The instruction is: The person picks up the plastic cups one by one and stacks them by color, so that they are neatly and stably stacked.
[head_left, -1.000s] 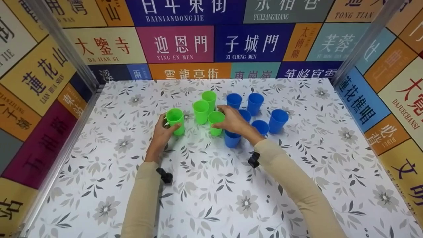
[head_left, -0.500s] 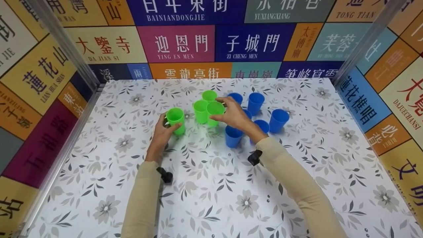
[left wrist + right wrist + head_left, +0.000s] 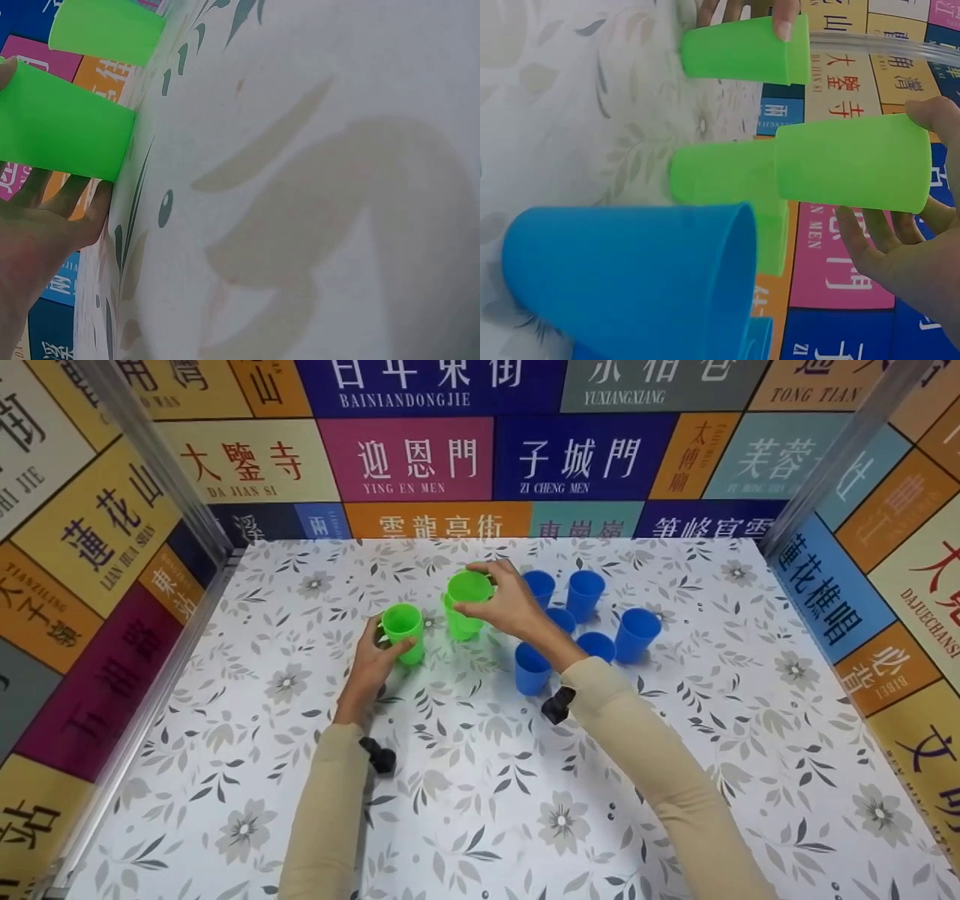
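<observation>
My left hand (image 3: 375, 656) grips a green cup (image 3: 405, 639) that stands upright on the table, thumb at its near side. In the left wrist view, fingers lie along the underside of that cup (image 3: 64, 124). My right hand (image 3: 514, 607) holds another green cup (image 3: 471, 587) between thumb and fingers, raised off the table. Below it stand two more green cups, the nearer one (image 3: 459, 622) partly covered and the farther one hidden in the head view. The right wrist view shows the raised cup (image 3: 851, 163) at the rim of a standing green cup (image 3: 720, 172); contact is unclear.
Several blue cups stand upright right of the green ones, the nearest (image 3: 532, 673) close under my right forearm and another (image 3: 637, 635) farthest right. The table (image 3: 450, 795) has a floral cover. Panels with lettering (image 3: 409, 457) wall in its back and sides.
My right hand has lifted its green cup from the table and carried it away from me and leftward, over the other green cups. My left hand keeps its cup in place.
</observation>
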`<move>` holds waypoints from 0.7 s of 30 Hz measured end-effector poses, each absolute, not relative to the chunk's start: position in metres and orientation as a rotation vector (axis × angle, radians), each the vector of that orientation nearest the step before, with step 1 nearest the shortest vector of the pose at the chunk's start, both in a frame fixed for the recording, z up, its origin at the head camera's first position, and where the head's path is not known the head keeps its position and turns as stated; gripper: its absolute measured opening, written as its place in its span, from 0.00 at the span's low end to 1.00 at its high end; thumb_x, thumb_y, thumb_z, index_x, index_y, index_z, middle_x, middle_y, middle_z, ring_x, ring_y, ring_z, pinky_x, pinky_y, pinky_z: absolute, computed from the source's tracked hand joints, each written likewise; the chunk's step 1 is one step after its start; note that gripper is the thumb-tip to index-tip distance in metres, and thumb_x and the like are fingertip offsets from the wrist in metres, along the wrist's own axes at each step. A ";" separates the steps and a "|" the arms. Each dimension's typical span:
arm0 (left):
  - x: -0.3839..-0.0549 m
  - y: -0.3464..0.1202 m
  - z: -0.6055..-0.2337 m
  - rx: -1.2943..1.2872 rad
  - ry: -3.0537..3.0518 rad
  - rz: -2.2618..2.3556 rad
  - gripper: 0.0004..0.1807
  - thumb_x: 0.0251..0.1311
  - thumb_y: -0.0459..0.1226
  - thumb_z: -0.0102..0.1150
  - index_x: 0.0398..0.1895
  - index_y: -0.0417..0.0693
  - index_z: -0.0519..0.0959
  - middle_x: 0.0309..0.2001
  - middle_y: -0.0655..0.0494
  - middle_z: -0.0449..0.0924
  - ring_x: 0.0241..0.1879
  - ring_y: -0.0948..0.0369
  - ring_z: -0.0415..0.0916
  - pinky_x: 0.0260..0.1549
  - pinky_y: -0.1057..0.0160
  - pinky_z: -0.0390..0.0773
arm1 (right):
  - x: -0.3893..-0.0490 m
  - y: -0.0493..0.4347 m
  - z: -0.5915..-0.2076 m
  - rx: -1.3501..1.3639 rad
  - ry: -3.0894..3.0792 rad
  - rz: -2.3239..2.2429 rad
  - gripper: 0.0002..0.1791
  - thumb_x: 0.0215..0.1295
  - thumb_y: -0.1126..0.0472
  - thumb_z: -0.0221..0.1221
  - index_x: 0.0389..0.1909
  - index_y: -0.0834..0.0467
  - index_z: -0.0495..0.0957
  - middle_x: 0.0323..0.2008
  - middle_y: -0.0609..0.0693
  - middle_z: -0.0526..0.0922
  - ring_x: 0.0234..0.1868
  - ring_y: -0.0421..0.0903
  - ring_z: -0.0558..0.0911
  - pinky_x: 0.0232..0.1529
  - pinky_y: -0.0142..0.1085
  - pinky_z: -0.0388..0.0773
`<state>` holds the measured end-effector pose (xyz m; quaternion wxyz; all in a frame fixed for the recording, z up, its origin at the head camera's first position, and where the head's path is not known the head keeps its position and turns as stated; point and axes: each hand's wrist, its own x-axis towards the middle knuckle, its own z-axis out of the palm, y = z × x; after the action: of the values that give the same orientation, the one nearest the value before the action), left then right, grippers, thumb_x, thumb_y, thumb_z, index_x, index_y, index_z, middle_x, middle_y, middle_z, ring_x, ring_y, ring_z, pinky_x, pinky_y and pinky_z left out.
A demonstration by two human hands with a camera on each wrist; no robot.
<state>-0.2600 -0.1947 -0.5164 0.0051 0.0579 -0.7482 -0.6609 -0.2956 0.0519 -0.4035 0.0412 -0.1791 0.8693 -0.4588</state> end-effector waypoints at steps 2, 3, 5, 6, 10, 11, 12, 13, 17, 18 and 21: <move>-0.260 -0.195 -0.516 0.174 -2.343 -2.083 0.41 0.61 0.43 0.68 0.75 0.55 0.60 0.72 0.48 0.64 0.73 0.50 0.62 0.72 0.51 0.66 | -0.296 0.045 -0.400 -0.562 2.654 -1.412 0.38 0.57 0.46 0.71 0.68 0.49 0.71 0.64 0.52 0.70 0.65 0.54 0.71 0.63 0.47 0.75; -0.260 -0.195 -0.516 0.169 -2.344 -2.086 0.41 0.61 0.43 0.68 0.75 0.55 0.59 0.72 0.48 0.64 0.73 0.50 0.62 0.72 0.51 0.65 | -0.296 0.042 -0.399 -0.573 2.654 -1.415 0.38 0.57 0.45 0.71 0.68 0.49 0.71 0.64 0.52 0.70 0.65 0.53 0.71 0.63 0.47 0.75; -0.260 -0.196 -0.517 0.170 -2.349 -2.087 0.41 0.62 0.43 0.67 0.76 0.54 0.58 0.73 0.48 0.63 0.73 0.50 0.62 0.72 0.51 0.65 | -0.297 0.034 -0.395 -0.593 2.656 -1.425 0.38 0.57 0.45 0.72 0.68 0.49 0.72 0.63 0.52 0.71 0.65 0.53 0.72 0.63 0.45 0.75; -0.261 -0.196 -0.517 0.174 -2.351 -2.085 0.41 0.62 0.43 0.67 0.76 0.53 0.58 0.73 0.48 0.63 0.73 0.50 0.61 0.73 0.51 0.64 | -0.297 0.030 -0.394 -0.602 2.654 -1.430 0.38 0.57 0.45 0.72 0.68 0.50 0.72 0.63 0.52 0.71 0.64 0.52 0.72 0.63 0.45 0.76; -0.262 -0.197 -0.519 0.165 -2.348 -2.063 0.40 0.62 0.42 0.68 0.75 0.53 0.60 0.72 0.48 0.64 0.73 0.51 0.62 0.73 0.52 0.65 | -0.298 0.015 -0.387 -0.633 2.656 -1.433 0.39 0.57 0.45 0.71 0.69 0.50 0.71 0.64 0.51 0.71 0.65 0.51 0.73 0.63 0.42 0.76; -0.262 -0.196 -0.520 0.155 -2.345 -2.059 0.40 0.62 0.43 0.68 0.75 0.52 0.60 0.72 0.48 0.65 0.72 0.52 0.63 0.72 0.53 0.65 | -0.299 0.012 -0.386 -0.638 2.655 -1.431 0.39 0.57 0.45 0.71 0.69 0.50 0.71 0.64 0.51 0.71 0.65 0.51 0.73 0.63 0.42 0.76; -0.262 -0.196 -0.520 0.145 -2.337 -2.052 0.40 0.61 0.43 0.68 0.74 0.53 0.61 0.71 0.48 0.66 0.72 0.52 0.64 0.72 0.53 0.66 | -0.299 0.008 -0.384 -0.642 2.653 -1.430 0.39 0.57 0.44 0.71 0.69 0.50 0.71 0.65 0.50 0.70 0.65 0.50 0.73 0.63 0.42 0.76; -0.261 -0.196 -0.521 0.133 -2.330 -2.043 0.39 0.61 0.44 0.68 0.73 0.53 0.62 0.71 0.48 0.66 0.71 0.52 0.64 0.71 0.52 0.67 | -0.298 0.005 -0.383 -0.649 2.651 -1.430 0.40 0.57 0.44 0.71 0.70 0.49 0.70 0.65 0.50 0.70 0.65 0.50 0.73 0.63 0.42 0.76; -0.260 -0.196 -0.521 0.100 -2.315 -2.028 0.39 0.60 0.46 0.69 0.72 0.53 0.63 0.70 0.48 0.67 0.70 0.51 0.65 0.70 0.51 0.68 | -0.297 -0.009 -0.378 -0.690 2.625 -1.455 0.40 0.58 0.43 0.71 0.70 0.49 0.70 0.65 0.50 0.69 0.64 0.49 0.73 0.62 0.41 0.76; -0.260 -0.196 -0.521 0.097 -2.316 -2.021 0.38 0.59 0.46 0.69 0.71 0.54 0.63 0.70 0.49 0.67 0.70 0.51 0.65 0.70 0.51 0.68 | -0.296 -0.013 -0.378 -0.702 2.617 -1.462 0.40 0.58 0.44 0.70 0.70 0.49 0.70 0.65 0.51 0.69 0.64 0.49 0.72 0.62 0.41 0.76; -0.252 -0.194 -0.505 0.103 -2.335 -2.041 0.39 0.60 0.44 0.69 0.72 0.51 0.62 0.71 0.47 0.66 0.71 0.50 0.64 0.71 0.51 0.66 | -0.295 -0.022 -0.379 -0.718 2.616 -1.469 0.39 0.59 0.45 0.70 0.70 0.50 0.70 0.65 0.52 0.69 0.63 0.48 0.73 0.62 0.42 0.76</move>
<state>-0.2517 -0.1939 -0.5047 0.0195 0.0331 -0.7524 -0.6576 -0.2953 -0.0223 -0.3787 0.0281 -0.2326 0.8477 -0.4760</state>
